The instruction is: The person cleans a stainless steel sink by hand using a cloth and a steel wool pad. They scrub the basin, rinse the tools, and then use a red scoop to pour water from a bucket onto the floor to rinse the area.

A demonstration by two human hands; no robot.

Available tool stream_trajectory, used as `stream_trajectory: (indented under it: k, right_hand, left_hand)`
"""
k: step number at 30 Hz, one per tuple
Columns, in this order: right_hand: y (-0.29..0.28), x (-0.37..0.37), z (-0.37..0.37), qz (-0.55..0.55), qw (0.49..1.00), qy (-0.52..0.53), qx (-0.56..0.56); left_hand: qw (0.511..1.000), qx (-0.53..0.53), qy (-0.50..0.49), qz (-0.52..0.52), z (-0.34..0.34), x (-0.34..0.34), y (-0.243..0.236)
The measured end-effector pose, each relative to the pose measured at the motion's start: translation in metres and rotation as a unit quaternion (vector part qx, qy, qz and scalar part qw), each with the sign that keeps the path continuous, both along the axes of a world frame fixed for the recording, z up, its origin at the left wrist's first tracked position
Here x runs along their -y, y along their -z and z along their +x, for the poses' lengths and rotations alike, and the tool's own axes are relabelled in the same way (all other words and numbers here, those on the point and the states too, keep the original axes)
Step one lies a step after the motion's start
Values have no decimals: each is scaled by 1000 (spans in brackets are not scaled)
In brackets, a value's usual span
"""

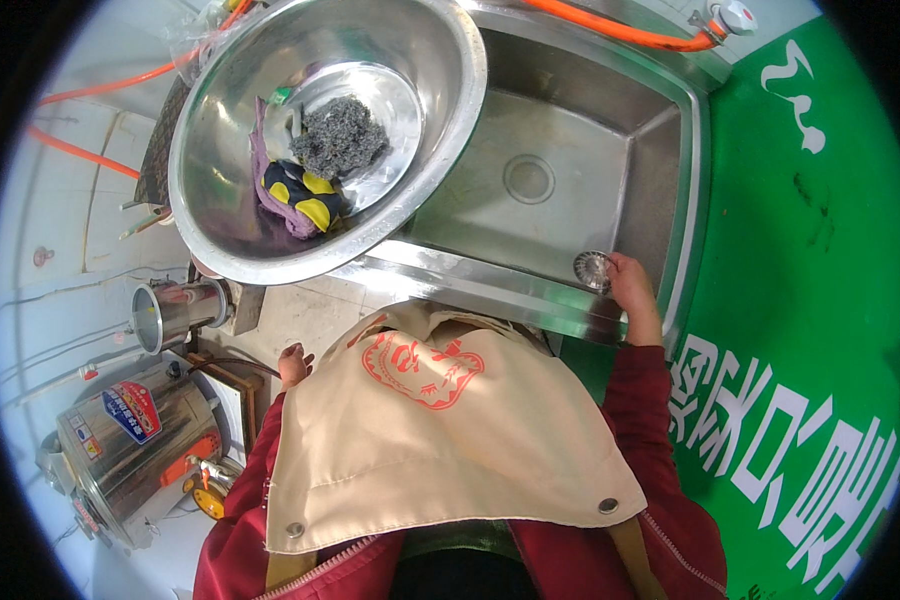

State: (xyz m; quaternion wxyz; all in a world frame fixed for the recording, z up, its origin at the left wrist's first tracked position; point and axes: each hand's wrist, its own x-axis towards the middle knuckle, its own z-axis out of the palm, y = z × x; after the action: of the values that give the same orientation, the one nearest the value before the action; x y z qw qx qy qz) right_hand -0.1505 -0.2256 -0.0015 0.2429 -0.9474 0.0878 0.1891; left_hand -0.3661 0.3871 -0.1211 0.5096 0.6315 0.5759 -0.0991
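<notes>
My right hand (630, 285) grips a small round metal drain strainer (591, 269) at the near right corner inside the steel sink (652, 172). Beside the apron (450, 460) on the left, my left hand (296, 362) hangs with fingers loosely apart, holding nothing visible. A large steel basin (220, 150) rests tilted across the sink's left part. In it lie a grey scouring pad (340, 138), a purple cloth (280, 215) and a black-and-yellow item (312, 205).
Orange hoses (620, 30) run along the back and upper left. A steel pot (175, 312) and a steel boiler (130, 450) with a tap stand at lower left. A green surface with white characters (810, 250) borders the sink's right side.
</notes>
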Motion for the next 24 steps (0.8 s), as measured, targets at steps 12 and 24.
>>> stream_trajectory:
  k: [12, 24]
  right_hand:
    - [27, 26, 35, -23, 993, -105, -53]
    - [162, 49, 78, -153, 900, -309, -266]
  left_hand:
    - [1000, 3, 4, -18, -13, 5, -2]
    - [995, -40, 83, -39, -35, 29, -17]
